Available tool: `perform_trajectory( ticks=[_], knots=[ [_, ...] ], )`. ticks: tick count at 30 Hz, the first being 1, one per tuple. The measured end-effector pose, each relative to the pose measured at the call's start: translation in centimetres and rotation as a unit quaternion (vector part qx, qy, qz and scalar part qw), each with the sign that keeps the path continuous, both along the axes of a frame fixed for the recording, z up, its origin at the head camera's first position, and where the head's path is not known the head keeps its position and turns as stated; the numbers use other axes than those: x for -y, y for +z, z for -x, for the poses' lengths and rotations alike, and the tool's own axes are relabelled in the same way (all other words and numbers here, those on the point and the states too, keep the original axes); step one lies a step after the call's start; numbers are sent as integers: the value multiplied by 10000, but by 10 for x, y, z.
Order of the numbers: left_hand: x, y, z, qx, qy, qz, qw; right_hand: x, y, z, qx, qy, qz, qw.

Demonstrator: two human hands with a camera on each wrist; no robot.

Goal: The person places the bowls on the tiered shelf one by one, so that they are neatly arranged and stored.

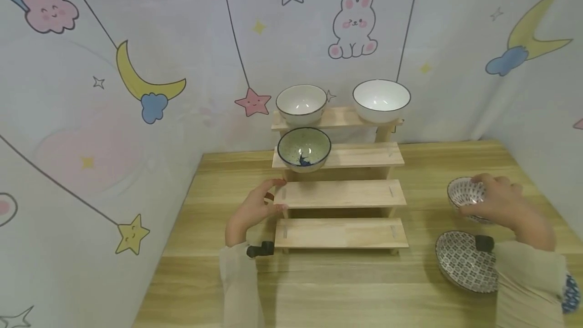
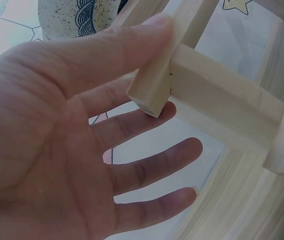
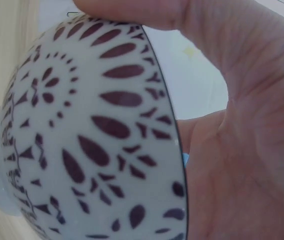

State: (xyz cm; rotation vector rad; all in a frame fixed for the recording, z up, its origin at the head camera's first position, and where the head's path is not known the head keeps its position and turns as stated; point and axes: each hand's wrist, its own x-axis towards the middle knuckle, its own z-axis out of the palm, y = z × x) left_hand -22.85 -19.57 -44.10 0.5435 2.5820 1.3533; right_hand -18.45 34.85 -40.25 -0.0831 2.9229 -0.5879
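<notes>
My left hand (image 1: 253, 210) is at the left end of a four-step wooden shelf stand (image 1: 341, 194). It pinches the second step from the front, thumb on top and fingers spread below, as the left wrist view shows. Off to the right, my right hand (image 1: 503, 201) grips a small white bowl (image 1: 461, 194) by its rim. Dark red petal shapes pattern the bowl's outside in the right wrist view, where its foot points left. Nearer me lies a wide patterned dish (image 1: 464, 262), partly hidden by the right sleeve.
Two white bowls with dark rims, one left (image 1: 301, 105) and one right (image 1: 381, 100), stand on the top step. Below the left one sits a green speckled bowl (image 1: 304, 150). A blue-patterned item (image 1: 570, 293) shows beside the right sleeve. Printed curtains (image 1: 191, 24) surround the wooden table (image 1: 341, 287).
</notes>
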Motion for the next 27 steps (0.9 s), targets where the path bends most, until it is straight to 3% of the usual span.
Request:
perform_trajectory(
  ticks=[6,17,27],
  knots=[
    [0,-2,1,-22,-14,-21,10000,2,4,-3,-26,-21,61,10000],
    [0,3,-1,21,7,-27,10000,10,12,-7,-448,-38,219,9988],
    [1,0,0,12,-7,-32,10000,15,15,-13,-881,-78,395,9953]
  ],
)
